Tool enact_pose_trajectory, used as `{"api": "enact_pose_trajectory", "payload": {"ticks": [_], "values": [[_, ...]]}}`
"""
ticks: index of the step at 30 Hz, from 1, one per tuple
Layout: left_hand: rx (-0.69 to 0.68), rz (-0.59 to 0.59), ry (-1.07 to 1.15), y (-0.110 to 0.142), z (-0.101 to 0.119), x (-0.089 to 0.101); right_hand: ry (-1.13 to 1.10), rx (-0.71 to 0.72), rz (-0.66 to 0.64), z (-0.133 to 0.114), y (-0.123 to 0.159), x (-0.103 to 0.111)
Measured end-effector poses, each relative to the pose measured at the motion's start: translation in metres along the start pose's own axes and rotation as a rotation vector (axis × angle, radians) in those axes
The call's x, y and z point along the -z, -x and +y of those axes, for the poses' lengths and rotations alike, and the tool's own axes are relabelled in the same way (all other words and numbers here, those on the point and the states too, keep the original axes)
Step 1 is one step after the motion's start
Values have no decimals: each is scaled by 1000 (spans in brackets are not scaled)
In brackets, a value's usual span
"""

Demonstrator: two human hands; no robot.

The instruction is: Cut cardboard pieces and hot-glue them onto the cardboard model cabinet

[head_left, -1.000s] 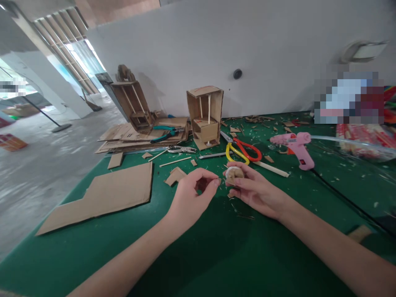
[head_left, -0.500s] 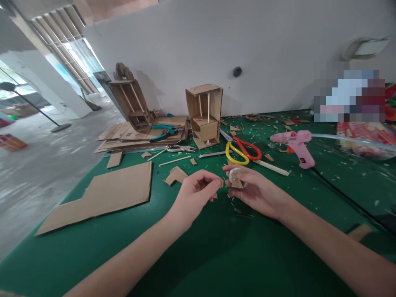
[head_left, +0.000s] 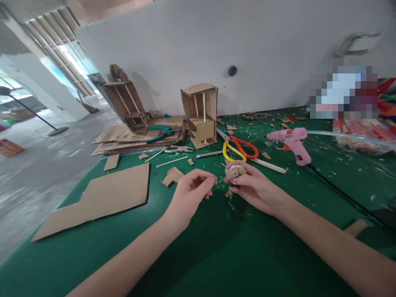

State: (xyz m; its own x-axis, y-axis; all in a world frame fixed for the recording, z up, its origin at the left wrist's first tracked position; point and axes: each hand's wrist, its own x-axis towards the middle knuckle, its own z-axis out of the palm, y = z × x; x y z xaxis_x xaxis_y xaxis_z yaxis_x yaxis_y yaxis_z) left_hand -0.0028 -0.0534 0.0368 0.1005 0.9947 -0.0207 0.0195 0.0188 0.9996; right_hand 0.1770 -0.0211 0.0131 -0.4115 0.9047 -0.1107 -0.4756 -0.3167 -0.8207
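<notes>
In the head view my left hand (head_left: 194, 187) pinches a small cardboard scrap (head_left: 215, 180) between thumb and fingertips. Across a short gap, my right hand (head_left: 255, 185) grips a small rounded cardboard piece (head_left: 234, 173) with a white edge; my fingers hide part of it. Another small cardboard bit (head_left: 228, 193) lies just beneath the right fingers. Scissors (head_left: 239, 149) with yellow and red handles rest just beyond my right hand. An angular cardboard offcut (head_left: 172, 176) lies to the left of my left hand.
A large cut cardboard sheet (head_left: 116, 194) covers the left of the green table (head_left: 198, 260). Two cardboard frames with sticks stand behind, one upright box (head_left: 202, 130) in the middle. Teal-handled pliers (head_left: 162, 132) lie on stacked cardboard. A pink glue gun (head_left: 292, 142) trails its cord at right.
The rounded cardboard piece has turned in my right hand, showing more of its brown face. My hands have moved slightly apart. The whole view has shifted a little.
</notes>
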Motion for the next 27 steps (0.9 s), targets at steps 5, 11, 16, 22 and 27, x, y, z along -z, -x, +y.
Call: {"api": "enact_pose_trajectory", "payload": {"ticks": [5,11,16,22,27], "values": [[-17,29,-47,-2,-3,0,96,-8,-49,-1,2,0],[-13,38,-70,-2,-1,1,266,-18,-108,-4,2,0],[-65,12,-151,-3,5,5,525,-17,-113,-8,4,0],[-85,-9,-276,-3,3,4,602,28,-98,-3,3,1],[-96,-42,-352,-4,-1,4,678,-22,-96,-2,3,-1]]}}
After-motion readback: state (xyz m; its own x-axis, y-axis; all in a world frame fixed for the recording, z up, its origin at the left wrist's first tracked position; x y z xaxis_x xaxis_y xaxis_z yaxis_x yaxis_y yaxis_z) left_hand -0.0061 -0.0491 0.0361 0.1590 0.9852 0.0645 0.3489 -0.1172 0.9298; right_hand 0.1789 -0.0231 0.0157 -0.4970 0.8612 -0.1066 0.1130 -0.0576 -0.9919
